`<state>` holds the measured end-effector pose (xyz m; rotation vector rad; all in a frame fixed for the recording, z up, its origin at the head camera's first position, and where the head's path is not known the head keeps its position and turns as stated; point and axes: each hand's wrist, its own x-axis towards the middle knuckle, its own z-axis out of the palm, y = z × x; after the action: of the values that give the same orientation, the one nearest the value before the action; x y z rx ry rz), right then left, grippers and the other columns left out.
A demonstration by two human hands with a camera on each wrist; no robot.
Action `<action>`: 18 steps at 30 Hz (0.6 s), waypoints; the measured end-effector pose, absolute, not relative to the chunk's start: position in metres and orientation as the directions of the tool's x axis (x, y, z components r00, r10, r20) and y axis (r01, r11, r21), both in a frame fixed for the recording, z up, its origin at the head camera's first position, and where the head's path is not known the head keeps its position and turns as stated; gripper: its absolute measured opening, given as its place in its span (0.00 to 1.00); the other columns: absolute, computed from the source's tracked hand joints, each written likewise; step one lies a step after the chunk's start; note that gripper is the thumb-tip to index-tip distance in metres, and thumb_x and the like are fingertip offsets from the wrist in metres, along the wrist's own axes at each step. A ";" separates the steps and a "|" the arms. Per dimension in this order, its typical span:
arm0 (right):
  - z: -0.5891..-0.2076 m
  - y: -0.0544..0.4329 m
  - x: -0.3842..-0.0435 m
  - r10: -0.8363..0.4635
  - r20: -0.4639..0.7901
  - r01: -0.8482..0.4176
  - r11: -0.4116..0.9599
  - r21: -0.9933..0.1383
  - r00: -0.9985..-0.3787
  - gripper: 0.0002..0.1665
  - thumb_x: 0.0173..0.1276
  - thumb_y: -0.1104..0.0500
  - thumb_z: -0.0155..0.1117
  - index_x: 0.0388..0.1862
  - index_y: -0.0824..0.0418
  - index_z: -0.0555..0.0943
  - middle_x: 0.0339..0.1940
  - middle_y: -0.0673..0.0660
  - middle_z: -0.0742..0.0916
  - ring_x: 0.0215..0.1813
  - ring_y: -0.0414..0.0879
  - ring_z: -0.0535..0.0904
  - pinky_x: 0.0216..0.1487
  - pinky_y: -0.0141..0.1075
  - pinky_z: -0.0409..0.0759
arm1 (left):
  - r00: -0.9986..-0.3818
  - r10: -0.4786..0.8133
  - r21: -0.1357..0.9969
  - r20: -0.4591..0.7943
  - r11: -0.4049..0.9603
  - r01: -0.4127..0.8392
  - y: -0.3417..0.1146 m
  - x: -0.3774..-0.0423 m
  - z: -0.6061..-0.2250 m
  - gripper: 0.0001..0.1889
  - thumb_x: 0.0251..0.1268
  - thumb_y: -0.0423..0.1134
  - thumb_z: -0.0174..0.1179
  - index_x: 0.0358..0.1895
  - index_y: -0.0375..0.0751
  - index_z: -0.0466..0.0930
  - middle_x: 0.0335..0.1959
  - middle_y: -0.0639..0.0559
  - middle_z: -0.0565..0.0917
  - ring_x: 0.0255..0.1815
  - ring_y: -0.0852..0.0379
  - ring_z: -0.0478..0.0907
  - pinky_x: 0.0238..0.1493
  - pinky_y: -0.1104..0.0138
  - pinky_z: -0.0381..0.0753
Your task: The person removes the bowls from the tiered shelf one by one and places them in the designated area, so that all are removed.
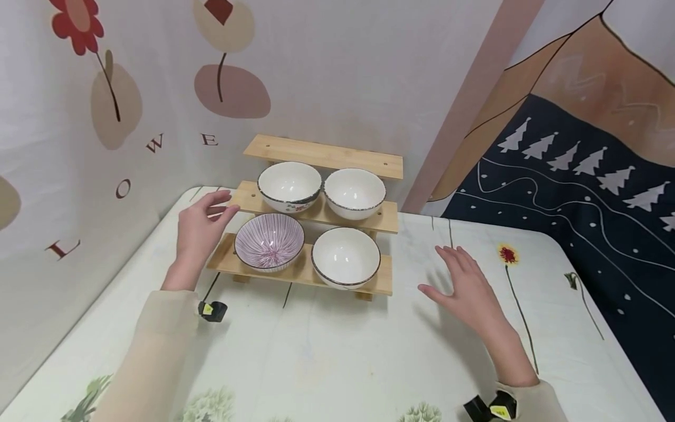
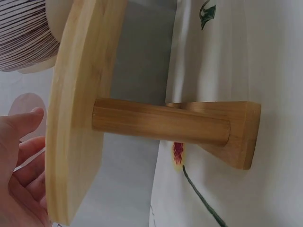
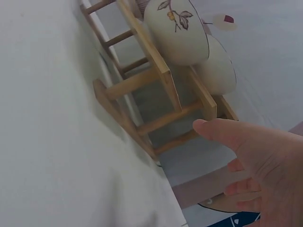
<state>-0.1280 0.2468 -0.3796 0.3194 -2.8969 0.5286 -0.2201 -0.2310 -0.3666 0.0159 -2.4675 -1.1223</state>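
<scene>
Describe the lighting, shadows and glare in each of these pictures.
Head view: bright, with small glints inside the purple-striped bowl and a soft shadow beside the right grip; left wrist view: dimmer and turned sideways, though the edges of the wooden rack read clearly; right wrist view: tilted and slightly soft, with blurry-edged shadow on the tabletop.

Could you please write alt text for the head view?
A three-tier wooden rack holds two white bowls on its middle shelf and, on its bottom shelf, a purple-striped bowl and another white bowl. A person's left grip is beside the rack's left end; the open right grip hovers off its right.
</scene>
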 end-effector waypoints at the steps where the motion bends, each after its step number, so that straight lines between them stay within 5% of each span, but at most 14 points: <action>1: -0.380 0.246 -0.128 -0.177 0.213 -0.241 0.913 -0.328 -0.961 0.50 0.62 0.40 0.71 0.75 0.62 0.64 0.73 0.69 0.71 0.78 0.69 0.57 0.73 0.68 0.63 | -0.908 -0.181 0.726 0.378 0.666 0.170 -0.231 -0.221 -0.367 0.23 0.71 0.46 0.62 0.63 0.37 0.78 0.60 0.38 0.83 0.57 0.38 0.83 0.58 0.52 0.84; 18: -0.381 0.225 -0.131 -0.179 0.238 -0.257 0.899 -0.356 -0.955 0.48 0.63 0.40 0.70 0.74 0.61 0.66 0.73 0.68 0.72 0.77 0.66 0.60 0.73 0.66 0.67 | -0.934 -0.186 0.780 0.306 0.612 0.134 -0.227 -0.225 -0.371 0.27 0.72 0.49 0.59 0.68 0.39 0.74 0.67 0.39 0.77 0.62 0.40 0.80 0.62 0.54 0.81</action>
<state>-0.1311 0.2253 -0.3811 0.3326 -2.8651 0.5766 -0.2248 -0.2271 -0.3706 0.0417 -2.4820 -1.2434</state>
